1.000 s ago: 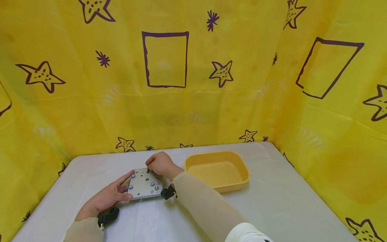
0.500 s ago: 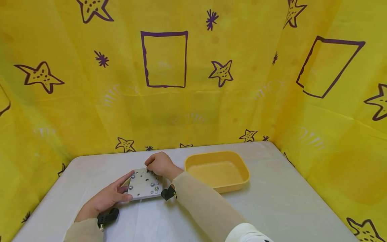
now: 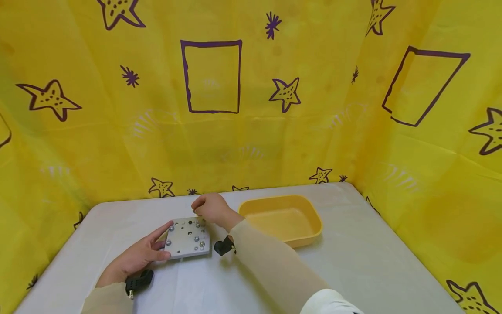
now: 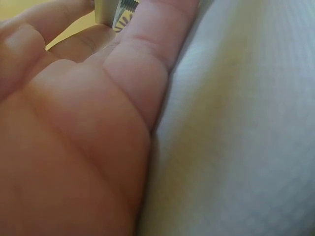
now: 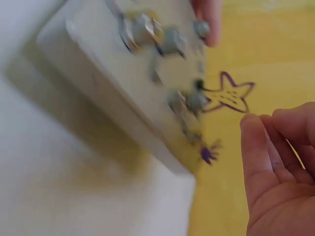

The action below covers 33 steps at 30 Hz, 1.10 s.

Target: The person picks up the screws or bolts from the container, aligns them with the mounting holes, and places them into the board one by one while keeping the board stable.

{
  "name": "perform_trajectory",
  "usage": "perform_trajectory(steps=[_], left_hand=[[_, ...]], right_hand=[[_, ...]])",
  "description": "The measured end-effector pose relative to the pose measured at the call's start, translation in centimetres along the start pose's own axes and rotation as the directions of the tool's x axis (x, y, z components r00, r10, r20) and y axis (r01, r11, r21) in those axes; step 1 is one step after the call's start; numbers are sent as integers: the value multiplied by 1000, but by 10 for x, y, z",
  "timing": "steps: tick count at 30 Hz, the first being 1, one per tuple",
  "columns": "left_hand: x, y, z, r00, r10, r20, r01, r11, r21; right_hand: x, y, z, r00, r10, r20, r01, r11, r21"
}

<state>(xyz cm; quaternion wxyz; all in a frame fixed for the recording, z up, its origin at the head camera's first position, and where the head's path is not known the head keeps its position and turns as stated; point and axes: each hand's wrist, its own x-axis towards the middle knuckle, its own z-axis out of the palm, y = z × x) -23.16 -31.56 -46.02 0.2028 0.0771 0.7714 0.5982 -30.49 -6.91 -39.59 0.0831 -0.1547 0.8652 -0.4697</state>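
Observation:
A pale metal plate (image 3: 183, 241), studded with several bolts and holes, is held at its left side by my left hand (image 3: 139, 250). The thumb lies at the near left corner and the index finger along the far left one. In the left wrist view the palm (image 4: 74, 128) fills much of the frame, with threads of a bolt (image 4: 129, 5) showing past the fingers. Just beyond the plate's far right corner is my right hand (image 3: 211, 209), fingers curled. The right wrist view shows its thumb and fingertips (image 5: 252, 129) close together, apart from the plate, with nothing visible between them.
A yellow bin (image 3: 288, 240) stands to the right of the plate, behind the right forearm. The pale table (image 3: 345, 270) ends at yellow curtains (image 3: 251, 144) with purple stars at the back and sides.
My right hand has lifted off the plate's far edge and shifted slightly right and away. A dark round spot there is now uncovered. The left hand keeps its grip on the plate.

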Motion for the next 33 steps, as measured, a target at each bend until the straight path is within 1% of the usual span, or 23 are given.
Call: perform_trajectory(steps=[2,6,10,13,15,17,18,20,22,23,25,26,27,29,30,31,33], left_hand=[[0,0,0,1000,-1,-4,1,1000,5],[-3,1,-1,999,-8,-35,9,1000,18],[-7,-1,-1,998,-26,-50,27,999,27],[-10,1,-1,995,-59,-77,66,993,95],[-13,5,-1,992,-71,-104,90,977,193],[-17,13,0,988,-70,-139,112,942,318],[-19,18,1,986,-63,-155,116,924,365],[-22,30,4,982,-11,-189,100,879,467],[-23,43,10,971,56,-233,84,831,549],[-23,49,15,963,93,-254,75,812,579],[-21,61,27,941,175,-289,56,762,645],[-18,68,34,930,205,-304,59,735,675],[-16,73,41,922,226,-315,65,710,701],[-10,84,58,910,251,-330,88,661,746],[-7,89,67,908,253,-334,103,639,762],[-4,93,76,908,246,-339,123,617,777],[3,100,93,910,219,-353,165,587,792]], right_hand=[[-3,2,-13,1000,-10,-7,10,999,38],[-10,5,-42,999,2,-39,4,991,132],[-23,12,-72,995,18,-101,-1,987,163],[-35,20,-92,985,28,-168,-3,989,147],[-44,25,-104,976,18,-216,11,992,129],[-54,32,-114,964,-15,-265,35,997,72],[-60,35,-119,959,-33,-281,44,998,33],[-70,42,-128,945,-73,-319,50,996,-81],[-79,49,-135,934,-95,-343,17,974,-224],[-84,52,-138,930,-93,-354,-14,957,-290],[-91,56,-141,925,-81,-371,-89,904,-418],[-94,57,-142,924,-72,-375,-123,874,-470],[-97,57,-142,925,-52,-376,-156,851,-501],[-104,57,-139,927,-17,-375,-210,805,-554],[-106,57,-136,927,-3,-374,-229,786,-575],[-109,56,-133,927,11,-374,-246,771,-587],[-113,55,-127,926,27,-375,-270,743,-613]])
